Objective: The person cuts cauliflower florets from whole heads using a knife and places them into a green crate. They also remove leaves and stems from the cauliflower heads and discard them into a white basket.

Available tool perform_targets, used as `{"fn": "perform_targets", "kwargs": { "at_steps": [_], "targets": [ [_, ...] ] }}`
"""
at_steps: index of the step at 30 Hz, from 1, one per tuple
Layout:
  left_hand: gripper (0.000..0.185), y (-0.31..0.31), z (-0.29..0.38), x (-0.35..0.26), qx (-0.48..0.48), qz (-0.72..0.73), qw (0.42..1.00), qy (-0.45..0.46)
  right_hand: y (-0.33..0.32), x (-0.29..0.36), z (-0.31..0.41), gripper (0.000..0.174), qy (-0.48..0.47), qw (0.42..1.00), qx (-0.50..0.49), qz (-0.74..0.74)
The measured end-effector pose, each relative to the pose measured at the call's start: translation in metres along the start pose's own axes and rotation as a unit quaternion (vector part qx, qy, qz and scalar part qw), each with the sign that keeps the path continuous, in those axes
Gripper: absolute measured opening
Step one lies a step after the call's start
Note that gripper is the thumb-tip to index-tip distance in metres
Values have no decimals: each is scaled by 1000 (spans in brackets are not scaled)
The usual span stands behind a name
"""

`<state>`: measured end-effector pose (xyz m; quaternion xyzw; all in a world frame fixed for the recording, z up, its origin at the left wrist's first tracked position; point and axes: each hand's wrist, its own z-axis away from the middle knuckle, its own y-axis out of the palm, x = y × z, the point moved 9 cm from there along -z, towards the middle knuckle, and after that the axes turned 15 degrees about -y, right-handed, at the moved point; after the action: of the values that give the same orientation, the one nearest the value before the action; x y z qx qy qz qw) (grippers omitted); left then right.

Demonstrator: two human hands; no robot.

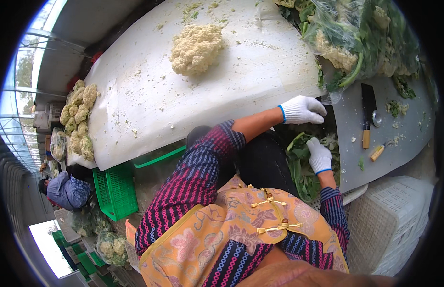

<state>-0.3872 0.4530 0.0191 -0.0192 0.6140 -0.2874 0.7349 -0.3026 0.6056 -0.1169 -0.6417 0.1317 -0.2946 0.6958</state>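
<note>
My left hand [302, 109], in a white knitted glove with a blue cuff, hovers by the near edge of the white-covered table [146, 107]. Its fingers are apart and nothing shows in them. Below it, my right hand [319, 156], gloved alike, is at the cauliflower leaves [301, 168] heaped beside my knee; whether it grips any cannot be made out. A trimmed cauliflower head [196, 49] lies on the table. To the right, a grey board [354, 158] bears a cleaver [368, 102], a small round metal object [376, 118] and a short wooden-handled tool [378, 153].
Leafy cauliflowers in clear plastic [336, 50] are piled at the upper right. More trimmed heads [78, 118] cluster at the table's left end. A green crate [116, 192] stands below, white crates [380, 219] at right. Another person [65, 190] sits at far left.
</note>
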Motion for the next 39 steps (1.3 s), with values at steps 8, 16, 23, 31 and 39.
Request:
{"fn": "perform_targets", "kwargs": {
  "at_steps": [8,16,23,31,39],
  "targets": [
    [89,-314,134,60,-574,-283,712,-289,-148,-72,139,39,327,886,-329,-18],
    [73,-295,79,107,-394,-568,677,-251,-153,-234,239,36,514,802,-305,-14],
    [65,-238,139,100,-395,-545,732,-108,-130,-329,99,66,485,857,-166,-48],
    [85,-207,253,69,-588,-225,772,-89,-32,-467,109,85,562,823,-31,-79],
    [87,-237,264,258,-505,529,630,-263,-44,-441,47,65,447,885,37,-124]
  ]
}}
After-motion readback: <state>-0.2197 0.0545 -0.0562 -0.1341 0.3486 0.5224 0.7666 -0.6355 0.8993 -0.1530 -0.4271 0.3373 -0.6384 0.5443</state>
